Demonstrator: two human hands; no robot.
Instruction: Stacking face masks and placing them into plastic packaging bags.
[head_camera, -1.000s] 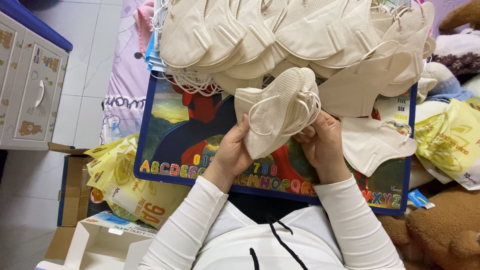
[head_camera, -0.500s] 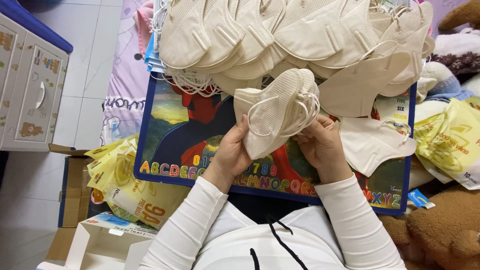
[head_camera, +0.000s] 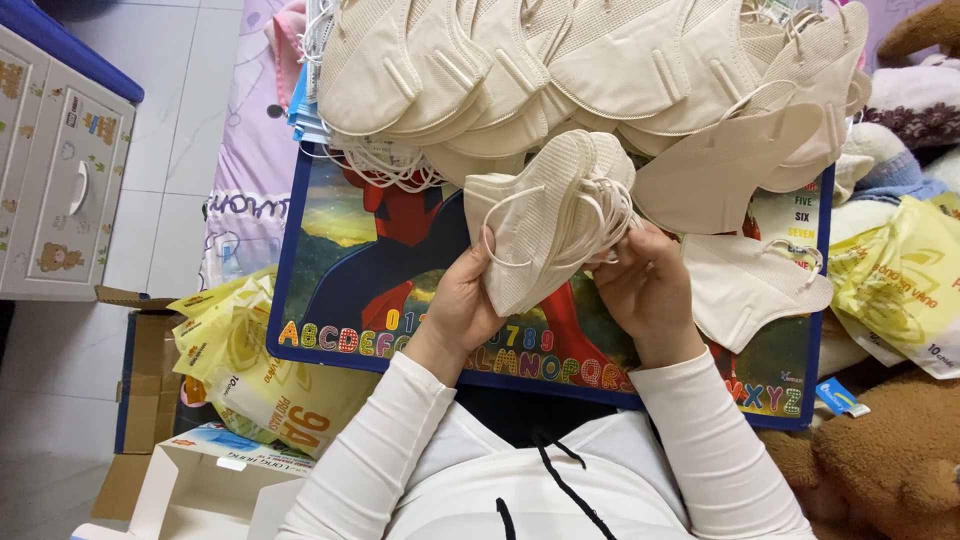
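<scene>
My left hand (head_camera: 462, 303) and my right hand (head_camera: 647, 285) together hold a small stack of folded beige face masks (head_camera: 545, 215) upright above a colourful children's lap board (head_camera: 350, 260). The left thumb presses the stack's lower left edge. My right hand's fingers pinch the white ear loops on the stack's right side. A large heap of the same beige masks (head_camera: 560, 70) lies across the board's far edge. One single mask (head_camera: 745, 285) lies flat on the board just right of my right hand.
Yellow plastic packets sit at the left (head_camera: 250, 360) and at the right (head_camera: 895, 290). A white open box (head_camera: 200, 485) and a cardboard box (head_camera: 140, 380) stand on the floor. A white drawer cabinet (head_camera: 60, 170) is far left. A brown plush toy (head_camera: 880, 450) lies at the lower right.
</scene>
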